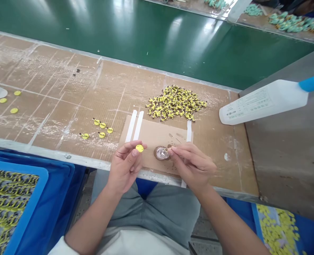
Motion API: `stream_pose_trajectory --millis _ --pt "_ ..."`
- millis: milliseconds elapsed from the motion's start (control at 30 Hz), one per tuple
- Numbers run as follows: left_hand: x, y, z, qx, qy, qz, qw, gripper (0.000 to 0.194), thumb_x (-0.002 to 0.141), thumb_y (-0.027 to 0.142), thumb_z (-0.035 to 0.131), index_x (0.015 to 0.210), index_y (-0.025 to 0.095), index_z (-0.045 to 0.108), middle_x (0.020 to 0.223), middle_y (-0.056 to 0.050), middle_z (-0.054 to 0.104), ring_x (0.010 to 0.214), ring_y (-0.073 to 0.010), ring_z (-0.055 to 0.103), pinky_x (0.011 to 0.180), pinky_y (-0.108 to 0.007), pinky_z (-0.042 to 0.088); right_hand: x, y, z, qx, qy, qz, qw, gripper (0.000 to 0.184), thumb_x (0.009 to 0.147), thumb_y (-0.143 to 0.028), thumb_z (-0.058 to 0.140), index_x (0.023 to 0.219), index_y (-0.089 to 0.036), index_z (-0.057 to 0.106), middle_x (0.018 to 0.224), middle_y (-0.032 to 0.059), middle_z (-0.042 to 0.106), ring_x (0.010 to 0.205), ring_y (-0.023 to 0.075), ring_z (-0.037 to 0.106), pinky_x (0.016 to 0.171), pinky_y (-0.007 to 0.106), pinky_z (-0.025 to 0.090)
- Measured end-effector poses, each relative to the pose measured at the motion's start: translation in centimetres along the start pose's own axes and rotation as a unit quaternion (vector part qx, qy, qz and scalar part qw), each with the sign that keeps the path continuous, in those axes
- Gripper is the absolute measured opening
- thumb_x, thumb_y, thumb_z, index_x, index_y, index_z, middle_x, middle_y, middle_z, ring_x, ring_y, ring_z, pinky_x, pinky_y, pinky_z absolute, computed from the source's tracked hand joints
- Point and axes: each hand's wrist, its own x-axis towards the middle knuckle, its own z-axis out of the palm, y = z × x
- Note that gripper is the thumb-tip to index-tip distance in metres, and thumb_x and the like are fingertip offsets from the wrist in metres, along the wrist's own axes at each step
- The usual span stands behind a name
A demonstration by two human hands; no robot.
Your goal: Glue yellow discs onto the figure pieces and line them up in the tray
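In the head view, at the near edge of the table, both hands work nr each other, forearms coming up from the lower corners. L hand is turned palm inward, its lower fingers curled; thumb and index hold a yellow disc, flat face up, just left of the glue puddle. R hand is back side up, w/ fingers pointing left; thumb and index tips are pinched together on a small pc, mostly hidden, at the right side of this puddle. Whether the pc touches the glue, I cannot tell. The puddle lies on a taped cardboard sheet, btwn the hands. Behind the sheet is a pile of yellow-and-dark pcs. To the left lie five discs w/ dark bits; a white bottle w/ blue cap leans at far right.
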Motion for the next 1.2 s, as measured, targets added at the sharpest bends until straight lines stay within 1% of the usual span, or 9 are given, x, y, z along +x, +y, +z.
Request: stream_pose_trajectory --millis 133,233,300,467,733,833,967,1133,1200 --pt "0.0 0.0 -0.1 0.005 0.001 0.001 1.000 0.020 0.079 0.025 0.076 0.099 0.022 0.076 0.093 -0.007 0.074 0.044 -0.0008 0.025 0.037 -0.011 0.028 -0.1 -0.1 0.0 0.001 0.000 0.014 1.000 0.033 0.075 -0.005 0.073 0.098 -0.028 0.074 0.083 0.0031 0.074 0.073 0.0187 0.069 0.065 0.036 0.058" --pt "0.0 0.0 -0.2 0.003 0.006 -0.001 1.000 0.021 0.078 0.024 0.077 0.099 0.021 0.076 0.092 -0.007 0.074 0.045 -0.0011 0.026 0.038 -0.012 0.029 -0.4 -0.1 -0.1 0.013 0.041 0.033 0.999 0.031 0.075 -0.007 0.074 0.098 -0.028 0.073 0.081 0.0026 0.074 0.073 0.0190 0.068 0.066 0.036 0.058" --pt "-0.1 -0.1 -0.3 -0.003 0.009 -0.004 1.000 0.020 0.077 0.024 0.077 0.098 0.020 0.077 0.092 -0.007 0.074 0.046 -0.0011 0.029 0.039 -0.011 0.030 -0.6 0.1 -0.3 0.010 0.053 0.026 0.998 0.031 0.074 -0.007 0.075 0.098 -0.027 0.073 0.081 0.0028 0.073 0.074 0.0192 0.069 0.066 0.037 0.058" --pt "0.0 0.0 -0.2 0.004 0.009 -0.003 1.000 0.018 0.078 0.024 0.077 0.096 0.021 0.076 0.094 -0.007 0.073 0.047 -0.0019 0.030 0.039 -0.012 0.030 -0.4 0.3 -0.7 -0.037 0.008 -0.012 0.999 0.030 0.076 -0.009 0.073 0.100 -0.029 0.073 0.085 0.0044 0.074 0.075 0.0201 0.069 0.063 0.036 0.058" --pt "0.0 0.1 -0.1 0.004 -0.005 -0.006 1.000 0.018 0.079 0.023 0.076 0.097 0.022 0.076 0.094 -0.006 0.074 0.046 -0.0010 0.029 0.039 -0.011 0.029 -0.1 0.3 -0.3 -0.020 -0.027 -0.035 0.999 0.040 0.074 -0.004 0.072 0.105 -0.030 0.073 0.086 0.0036 0.073 0.074 0.0187 0.068 0.066 0.036 0.057" --pt "0.0 0.0 -0.2 0.002 0.004 -0.011 1.000 0.019 0.078 0.023 0.076 0.097 0.021 0.076 0.093 -0.007 0.074 0.046 -0.0011 0.029 0.040 -0.012 0.031 0.0 0.3 -0.3 -0.019 -0.030 -0.026 0.999 0.036 0.076 -0.007 0.072 0.103 -0.030 0.074 0.085 0.0035 0.073 0.073 0.0190 0.068 0.066 0.036 0.057" --pt "-0.1 0.0 -0.2 -0.002 0.015 -0.014 1.000 0.021 0.077 0.023 0.078 0.097 0.020 0.076 0.092 -0.008 0.075 0.045 -0.0011 0.029 0.039 -0.013 0.031 0.0 0.0 -0.4 -0.004 -0.013 0.007 1.000 0.026 0.077 -0.011 0.073 0.096 -0.029 0.074 0.083 0.0036 0.073 0.073 0.0192 0.068 0.064 0.035 0.057" --pt "-0.5 -0.2 0.0 0.001 0.025 -0.011 1.000 0.023 0.077 0.024 0.078 0.099 0.021 0.076 0.094 -0.008 0.075 0.046 -0.0009 0.031 0.041 -0.014 0.031 -0.3 -1.0 -0.2 0.026 0.086 0.127 0.988 0.024 0.082 -0.017 0.071 0.104 -0.026 0.073 0.086 0.0038 0.071 0.076 0.0169 0.066 0.071 0.034 0.058" --pt "-0.7 -0.4 0.2 0.005 0.027 -0.010 1.000 0.022 0.077 0.024 0.077 0.099 0.022 0.077 0.094 -0.008 0.076 0.046 -0.0008 0.032 0.041 -0.014 0.032 -0.4 -1.8 0.1 0.052 0.102 0.157 0.981 0.023 0.082 -0.018 0.071 0.103 -0.027 0.073 0.091 0.0043 0.071 0.081 0.0172 0.067 0.076 0.035 0.058"
